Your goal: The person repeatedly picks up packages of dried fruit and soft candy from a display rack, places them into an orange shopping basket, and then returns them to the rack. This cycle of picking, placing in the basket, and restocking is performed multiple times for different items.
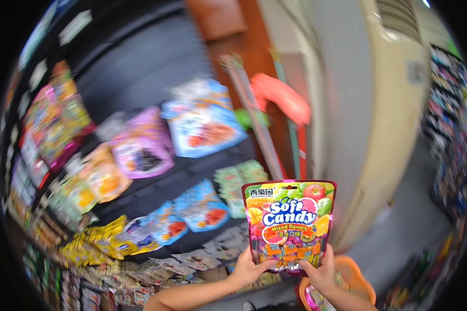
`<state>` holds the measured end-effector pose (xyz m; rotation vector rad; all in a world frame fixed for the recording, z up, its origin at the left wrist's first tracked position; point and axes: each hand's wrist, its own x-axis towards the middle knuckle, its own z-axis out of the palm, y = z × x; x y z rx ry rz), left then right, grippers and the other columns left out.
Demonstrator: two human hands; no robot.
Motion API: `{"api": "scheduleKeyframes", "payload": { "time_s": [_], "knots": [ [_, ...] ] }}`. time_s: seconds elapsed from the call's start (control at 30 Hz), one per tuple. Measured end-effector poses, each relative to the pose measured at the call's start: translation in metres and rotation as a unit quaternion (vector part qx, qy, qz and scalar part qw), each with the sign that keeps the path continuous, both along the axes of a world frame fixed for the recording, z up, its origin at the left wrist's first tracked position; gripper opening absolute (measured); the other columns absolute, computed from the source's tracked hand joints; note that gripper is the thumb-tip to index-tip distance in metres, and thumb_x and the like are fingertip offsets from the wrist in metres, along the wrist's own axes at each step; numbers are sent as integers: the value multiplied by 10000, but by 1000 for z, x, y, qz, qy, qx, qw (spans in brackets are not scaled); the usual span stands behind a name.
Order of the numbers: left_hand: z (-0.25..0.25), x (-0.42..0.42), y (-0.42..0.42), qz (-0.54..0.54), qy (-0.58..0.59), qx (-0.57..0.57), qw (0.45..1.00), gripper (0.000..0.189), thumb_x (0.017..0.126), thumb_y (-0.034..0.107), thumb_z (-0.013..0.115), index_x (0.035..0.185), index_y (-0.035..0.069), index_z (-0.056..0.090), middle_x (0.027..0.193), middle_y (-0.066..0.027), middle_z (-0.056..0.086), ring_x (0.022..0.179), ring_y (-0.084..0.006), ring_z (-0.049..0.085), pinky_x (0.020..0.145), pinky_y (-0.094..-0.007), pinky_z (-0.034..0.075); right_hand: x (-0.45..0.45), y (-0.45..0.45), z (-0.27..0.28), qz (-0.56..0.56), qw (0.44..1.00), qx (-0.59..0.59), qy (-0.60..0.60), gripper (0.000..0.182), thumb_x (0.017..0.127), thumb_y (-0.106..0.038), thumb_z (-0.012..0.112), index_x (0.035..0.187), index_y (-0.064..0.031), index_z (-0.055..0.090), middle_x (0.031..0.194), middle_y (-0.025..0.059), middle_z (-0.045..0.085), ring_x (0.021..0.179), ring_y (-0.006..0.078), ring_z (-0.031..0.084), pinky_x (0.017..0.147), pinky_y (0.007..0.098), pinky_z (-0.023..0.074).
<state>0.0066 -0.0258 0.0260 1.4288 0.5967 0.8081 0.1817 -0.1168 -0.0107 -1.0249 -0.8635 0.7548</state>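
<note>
A glossy pouch of soft candy with fruit pictures on its front is held upright before me. My left hand grips its lower left corner, thumb across the front. At the lower right corner my right hand pinches it in the same way. The pouch's back and the fingers behind it are hidden. Below, an orange plastic basket holds colourful packs, partly covered by my right forearm.
Left, black shelves carry a blue snack pouch, a purple pouch and several yellow packs. Brooms or mops with a red head lean beside a tall beige cabinet-like unit. Another stocked shelf stands far right across the grey floor.
</note>
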Motion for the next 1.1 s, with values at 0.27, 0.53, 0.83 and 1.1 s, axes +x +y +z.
{"api": "scheduleKeyframes", "payload": {
  "time_s": [0.27,0.53,0.83,1.1],
  "knots": [
    [202,-113,13,147,-102,197,964,591,827,2,606,1299,22,251,1213,-87,490,1103,-149,487,899,-302,431,-83,97,231,232,948,203,-74,463,764,13,658,1150,27,402,1075,116,558,983,133,555,838,284,466],
    [325,-244,51,286,-102,293,907,472,821,81,639,1225,37,400,1118,-68,570,998,-142,563,849,-310,473,-214,184,370,339,893,261,-137,383,794,-58,665,1100,24,450,1037,101,593,916,129,582,778,276,490],
    [386,-326,85,313,-80,288,901,413,825,4,593,1198,45,420,1073,-68,583,964,-132,570,831,-303,473,-301,233,425,353,880,296,-118,363,788,-65,672,1066,26,457,1011,120,609,882,147,607,749,282,504],
    [421,-356,118,329,-47,331,883,459,819,37,619,1220,19,397,1068,-73,580,932,-123,572,809,-286,470,-331,264,450,318,879,341,-97,349,774,-49,680,1040,28,468,980,113,616,854,136,607,737,281,504]
  ]
}}
